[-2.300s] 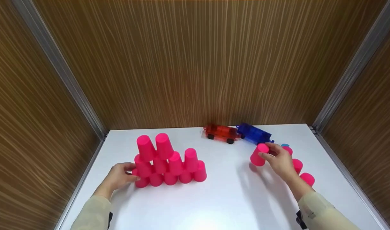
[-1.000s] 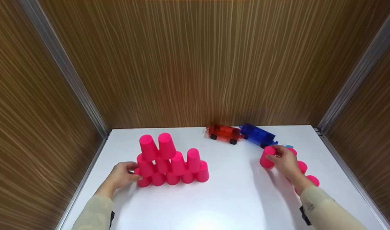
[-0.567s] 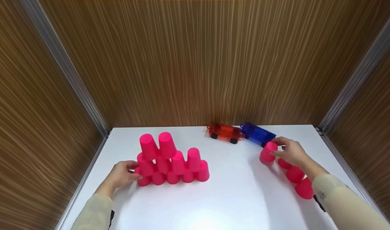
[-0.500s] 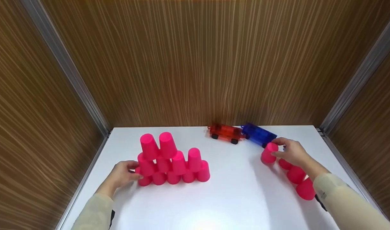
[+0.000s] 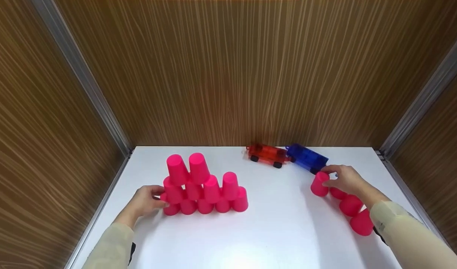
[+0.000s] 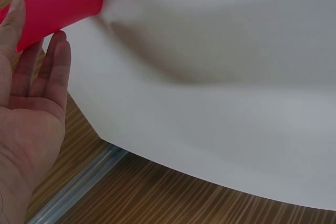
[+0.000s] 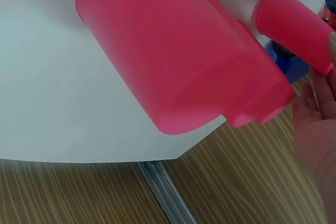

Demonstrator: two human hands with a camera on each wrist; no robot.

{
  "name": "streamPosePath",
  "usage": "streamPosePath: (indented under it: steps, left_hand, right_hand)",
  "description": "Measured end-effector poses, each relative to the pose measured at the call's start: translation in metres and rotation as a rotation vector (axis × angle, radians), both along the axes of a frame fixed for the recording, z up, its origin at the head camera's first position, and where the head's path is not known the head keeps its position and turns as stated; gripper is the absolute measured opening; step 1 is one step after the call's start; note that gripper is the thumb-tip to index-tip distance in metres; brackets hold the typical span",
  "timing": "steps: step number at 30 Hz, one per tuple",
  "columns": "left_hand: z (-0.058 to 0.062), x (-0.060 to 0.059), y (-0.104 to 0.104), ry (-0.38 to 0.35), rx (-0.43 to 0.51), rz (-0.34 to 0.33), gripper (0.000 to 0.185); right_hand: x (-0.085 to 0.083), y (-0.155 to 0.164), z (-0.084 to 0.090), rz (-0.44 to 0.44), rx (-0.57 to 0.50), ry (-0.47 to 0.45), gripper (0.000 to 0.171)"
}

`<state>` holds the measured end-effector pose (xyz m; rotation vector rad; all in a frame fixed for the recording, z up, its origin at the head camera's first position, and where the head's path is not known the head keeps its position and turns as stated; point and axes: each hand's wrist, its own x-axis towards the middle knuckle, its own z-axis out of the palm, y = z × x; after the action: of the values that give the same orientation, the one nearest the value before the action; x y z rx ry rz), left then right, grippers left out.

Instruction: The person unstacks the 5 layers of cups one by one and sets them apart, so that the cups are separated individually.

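Note:
Pink cups stand upside down on the white table, stacked in tiers (image 5: 212,188) at the left, with two cups (image 5: 199,169) on the third level at the left end. My left hand (image 5: 144,201) holds the lowest leftmost cup (image 6: 65,1), thumb on one side and fingers on the other. My right hand (image 5: 346,181) pinches a single pink cup (image 5: 319,185) between thumb and fingers, at or near the tabletop. Beside it, a slanting row of pink cups (image 5: 350,205) runs toward me, partly hidden by my right forearm.
A transparent red toy car (image 5: 266,154) and a blue one (image 5: 307,157) sit end to end near the back wall (image 5: 228,74). The blue car lies just behind the cup in my right hand. Wood-grain panels enclose the table (image 5: 221,243) at the back and sides.
Over the last two seconds my right hand shifts right, toward the row, with a cup in its fingers. In the last half second that cup sinks slightly. My left hand keeps its place.

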<state>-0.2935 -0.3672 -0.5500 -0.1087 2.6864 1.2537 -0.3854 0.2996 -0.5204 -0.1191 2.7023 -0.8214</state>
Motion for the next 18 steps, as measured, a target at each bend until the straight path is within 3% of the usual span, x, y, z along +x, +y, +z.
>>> streamPosePath:
  steps: [13, 18]
  left_hand:
    - [0.0, 0.0, 0.0, -0.02, -0.017, 0.02, 0.056]
    - [0.001, 0.0, 0.001, -0.017, -0.013, 0.019, 0.056]
  right_hand:
    - [0.004, 0.003, -0.001, -0.011, -0.001, -0.005, 0.075]
    - [0.007, 0.003, 0.008, 0.006, -0.024, 0.031, 0.074]
